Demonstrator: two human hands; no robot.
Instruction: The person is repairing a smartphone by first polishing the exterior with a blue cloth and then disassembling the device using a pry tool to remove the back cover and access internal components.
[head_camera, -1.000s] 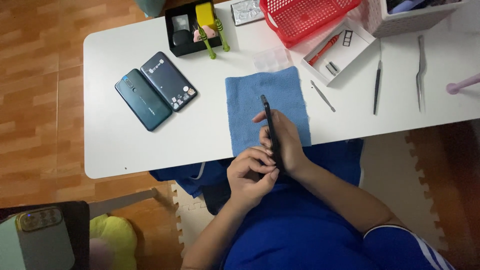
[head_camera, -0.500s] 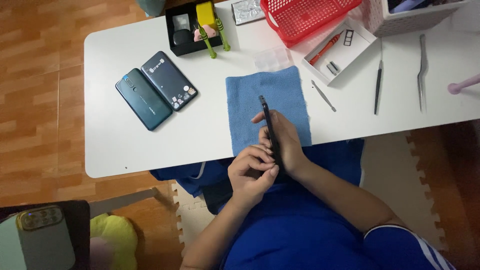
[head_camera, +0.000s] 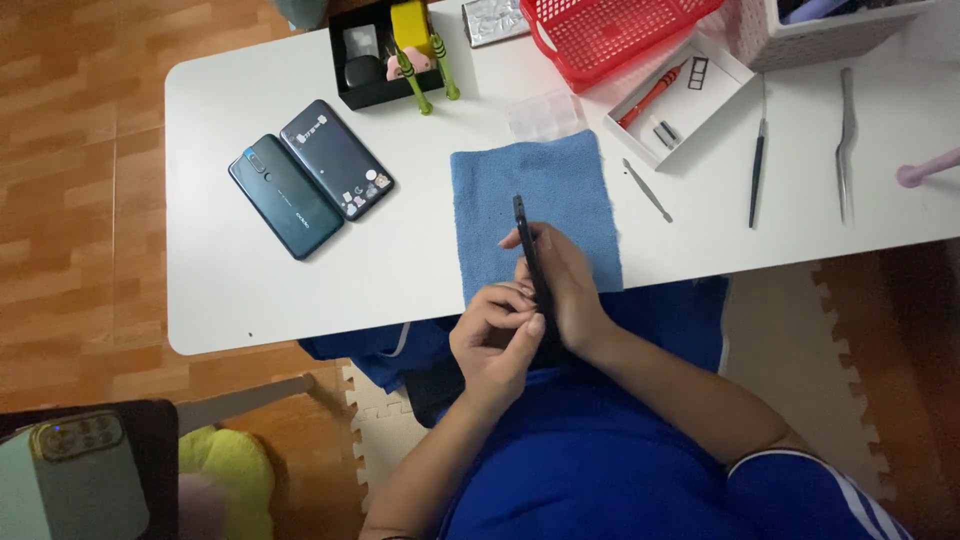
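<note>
Phone (head_camera: 527, 245) stands on edge over the blue cloth (head_camera: 530, 200), at 6 o'clock of the table (head_camera: 420, 250). Right hand (head_camera: 570, 290) wraps it for support; left hand (head_camera: 495, 340) fingertips pinch its lower edge.

Phones: 3 – 2 flat on surface (head_camera: 250, 290), teal (head_camera: 285, 196) and black w/ stickers (head_camera: 336, 159); 1 dark, edge-on (head_camera: 531, 262), in hands.
Blue cloth (head_camera: 545, 200): 1.
Green-handled screwdrivers (head_camera: 412, 82): 2.
Red basket (head_camera: 610, 35): 1.
White tray (head_camera: 700, 100): 1.
Black box (head_camera: 372, 70): 1.
Tweezers/picks (head_camera: 757, 165): approx. 3.
</note>
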